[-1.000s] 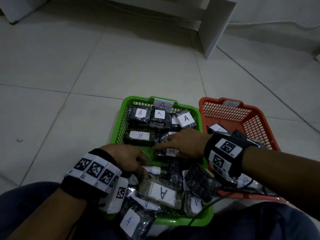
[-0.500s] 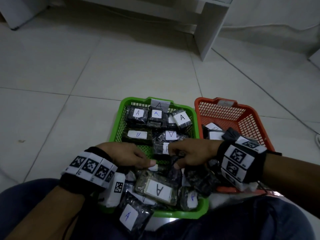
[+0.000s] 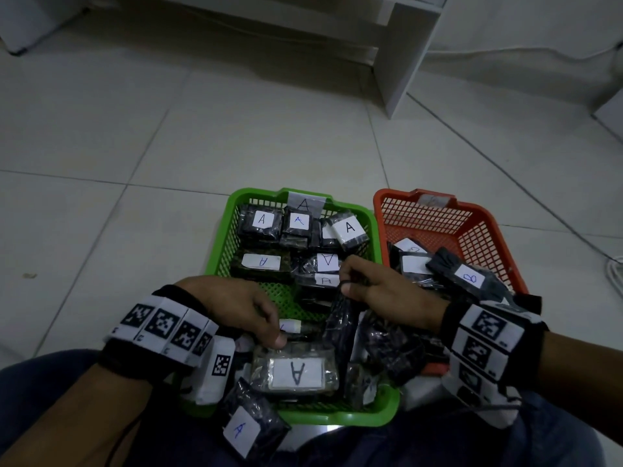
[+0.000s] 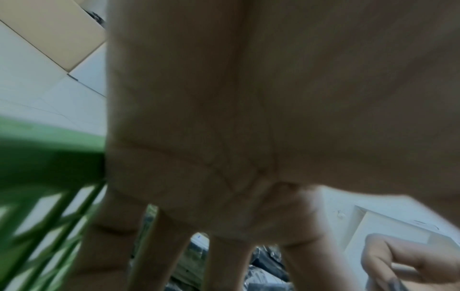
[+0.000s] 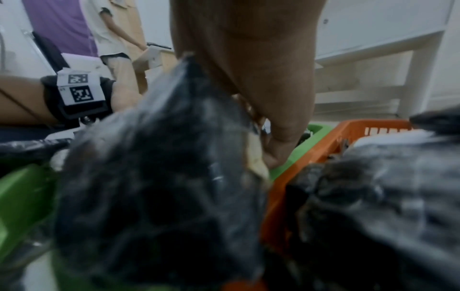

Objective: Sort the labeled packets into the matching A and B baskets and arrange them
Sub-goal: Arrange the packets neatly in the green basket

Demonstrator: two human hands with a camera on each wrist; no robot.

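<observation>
While the green basket (image 3: 222, 244) sat just left of the orange basket (image 3: 505, 251), the right hand (image 3: 381, 288) pinched the top edge of a dark packet (image 3: 340, 328) between thumb and curled fingers, so the packet hung on edge over the loose heap at the near end of the green basket. Its label was not visible. The left hand (image 3: 232, 308) rested with bent fingers on that heap, fingertips at a large packet marked A (image 3: 296, 372), probably to steady it; whether it gripped anything could not be determined. Sorted A packets (image 3: 263, 222) lay in rows at the far end. A packet marked B (image 3: 468, 278) lay in the orange basket.
</observation>
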